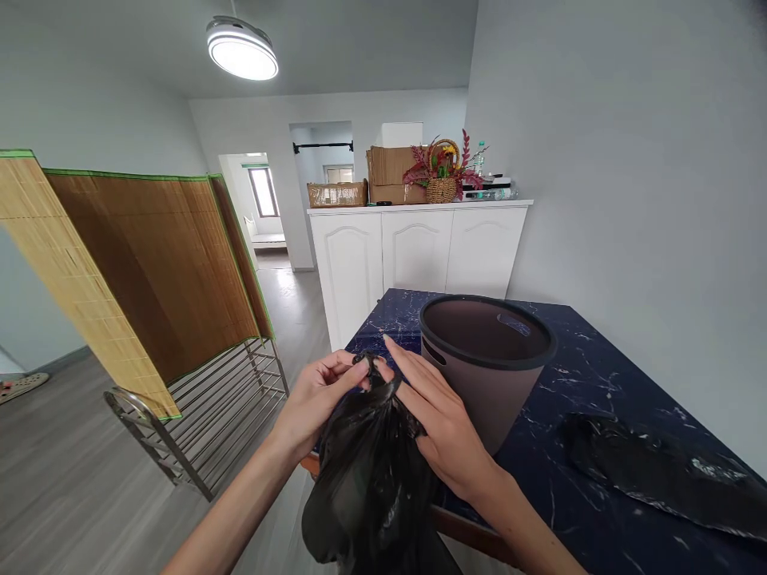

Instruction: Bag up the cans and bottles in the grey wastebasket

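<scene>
A full-looking black garbage bag (375, 487) hangs from both hands at the near edge of the table. My left hand (320, 395) pinches the twisted top of the bag between thumb and fingers. My right hand (435, 419) grips the gathered neck just below, its index finger stretched out. What is inside the bag is hidden. Right behind my right hand stands a brown trash can (479, 391) with a black rim, upright on the table; no liner shows in it.
A dark blue marble-patterned table (575, 383) bears another black plastic bag (665, 471), lying flat at the right. White cabinets (416, 247) stand behind, with cardboard boxes and a flower basket (442, 189) on top. At left, a bamboo mat (149, 263) hangs over a metal rack (228, 411).
</scene>
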